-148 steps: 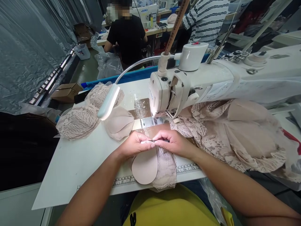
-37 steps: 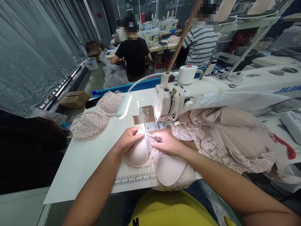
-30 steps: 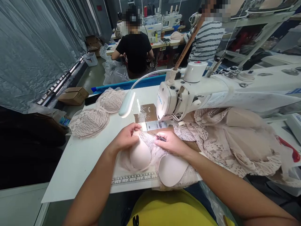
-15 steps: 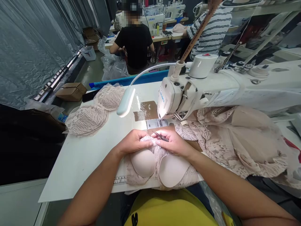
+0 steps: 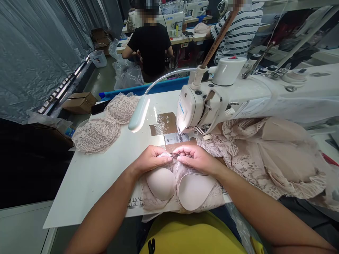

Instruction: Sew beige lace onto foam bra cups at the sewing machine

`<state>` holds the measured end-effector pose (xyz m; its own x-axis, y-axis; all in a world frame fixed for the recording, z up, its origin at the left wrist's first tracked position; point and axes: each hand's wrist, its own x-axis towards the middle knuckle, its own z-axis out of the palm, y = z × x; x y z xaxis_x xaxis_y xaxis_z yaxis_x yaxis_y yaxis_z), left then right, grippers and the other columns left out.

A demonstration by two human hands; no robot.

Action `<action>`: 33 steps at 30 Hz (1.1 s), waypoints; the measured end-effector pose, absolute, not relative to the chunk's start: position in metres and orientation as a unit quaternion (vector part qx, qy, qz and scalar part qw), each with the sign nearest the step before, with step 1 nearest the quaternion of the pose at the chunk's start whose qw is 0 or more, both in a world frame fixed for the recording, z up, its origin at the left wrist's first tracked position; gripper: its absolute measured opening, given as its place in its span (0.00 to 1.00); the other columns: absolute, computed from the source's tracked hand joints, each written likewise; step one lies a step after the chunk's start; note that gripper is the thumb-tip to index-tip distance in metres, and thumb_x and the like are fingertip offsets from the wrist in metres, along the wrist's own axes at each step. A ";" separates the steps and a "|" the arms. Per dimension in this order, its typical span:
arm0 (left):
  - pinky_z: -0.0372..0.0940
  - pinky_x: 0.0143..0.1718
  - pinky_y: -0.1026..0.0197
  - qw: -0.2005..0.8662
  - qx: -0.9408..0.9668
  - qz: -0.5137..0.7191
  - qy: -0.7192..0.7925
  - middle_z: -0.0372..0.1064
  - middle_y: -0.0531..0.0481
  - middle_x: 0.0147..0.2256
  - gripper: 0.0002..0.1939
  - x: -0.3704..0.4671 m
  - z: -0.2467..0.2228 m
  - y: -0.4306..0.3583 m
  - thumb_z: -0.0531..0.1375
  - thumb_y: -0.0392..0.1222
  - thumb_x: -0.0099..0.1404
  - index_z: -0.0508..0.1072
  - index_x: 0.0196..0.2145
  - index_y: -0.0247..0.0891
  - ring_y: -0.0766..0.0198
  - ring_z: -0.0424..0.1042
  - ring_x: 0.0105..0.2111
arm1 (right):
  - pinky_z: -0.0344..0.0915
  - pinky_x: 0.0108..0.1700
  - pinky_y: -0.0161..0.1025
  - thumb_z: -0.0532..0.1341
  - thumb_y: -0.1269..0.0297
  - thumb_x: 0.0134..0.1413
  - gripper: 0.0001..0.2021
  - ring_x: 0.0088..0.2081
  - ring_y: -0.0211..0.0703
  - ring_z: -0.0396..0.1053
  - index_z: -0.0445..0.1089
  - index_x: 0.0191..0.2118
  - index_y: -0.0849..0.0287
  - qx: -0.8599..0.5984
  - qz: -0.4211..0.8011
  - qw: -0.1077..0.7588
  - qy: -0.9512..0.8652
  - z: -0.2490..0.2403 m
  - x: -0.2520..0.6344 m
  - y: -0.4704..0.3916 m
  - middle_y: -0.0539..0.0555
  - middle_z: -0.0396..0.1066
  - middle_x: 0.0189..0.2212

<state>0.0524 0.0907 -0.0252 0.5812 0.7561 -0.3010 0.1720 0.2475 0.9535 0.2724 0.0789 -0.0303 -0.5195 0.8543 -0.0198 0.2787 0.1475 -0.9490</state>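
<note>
A pale pink lace bra (image 5: pixel 197 190) with smooth moulded cups lies at the table's front edge, cups facing me. My left hand (image 5: pixel 153 157) is closed, pinching the lace at the bra's upper middle between thumb and fingers. Close beside it, my right hand (image 5: pixel 194 158) is closed round small dark metal thread snips (image 5: pixel 174 155), whose tip points left and touches the lace by my left thumb. The fingers partly hide the snips. Just beyond both hands is the needle area of a white sewing machine (image 5: pixel 185 109).
Stacked lace cups (image 5: pixel 96 135) lie on the white table (image 5: pixel 106 183) at left, near a dark phone (image 5: pixel 100 107). A lamp (image 5: pixel 139 114) hangs over the table. Lace fabric (image 5: pixel 280 158) is heaped at right. Two people sit at machines beyond.
My right hand has turned the snips so that their tip now lies lower, against the lace at my left fingertips. My left hand keeps its pinch.
</note>
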 end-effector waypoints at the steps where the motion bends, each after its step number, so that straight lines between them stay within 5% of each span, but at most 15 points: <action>1: 0.57 0.25 0.66 0.678 0.572 0.215 0.408 0.68 0.50 0.24 0.17 0.053 -0.026 0.091 0.65 0.50 0.55 0.77 0.31 0.30 0.67 0.64 0.24 | 0.66 0.38 0.39 0.59 0.58 0.56 0.14 0.36 0.42 0.70 0.71 0.45 0.61 -0.401 0.513 0.276 -0.707 -0.030 0.271 0.078 0.54 0.73 0.36; 11: 0.52 0.23 0.67 0.674 0.571 0.216 0.416 0.62 0.54 0.21 0.15 0.055 -0.028 0.090 0.66 0.49 0.54 0.75 0.27 0.31 0.70 0.58 0.22 | 0.66 0.44 0.41 0.60 0.62 0.56 0.11 0.41 0.44 0.71 0.73 0.43 0.59 -0.389 0.484 0.318 -0.717 -0.028 0.262 0.074 0.55 0.74 0.38; 33: 0.48 0.21 0.67 0.662 0.596 0.185 0.415 0.54 0.56 0.19 0.19 0.059 -0.030 0.088 0.64 0.51 0.54 0.65 0.19 0.33 0.72 0.53 0.21 | 0.65 0.36 0.38 0.59 0.62 0.56 0.09 0.33 0.41 0.69 0.73 0.37 0.60 -0.424 0.459 0.292 -0.724 -0.029 0.257 0.075 0.53 0.73 0.31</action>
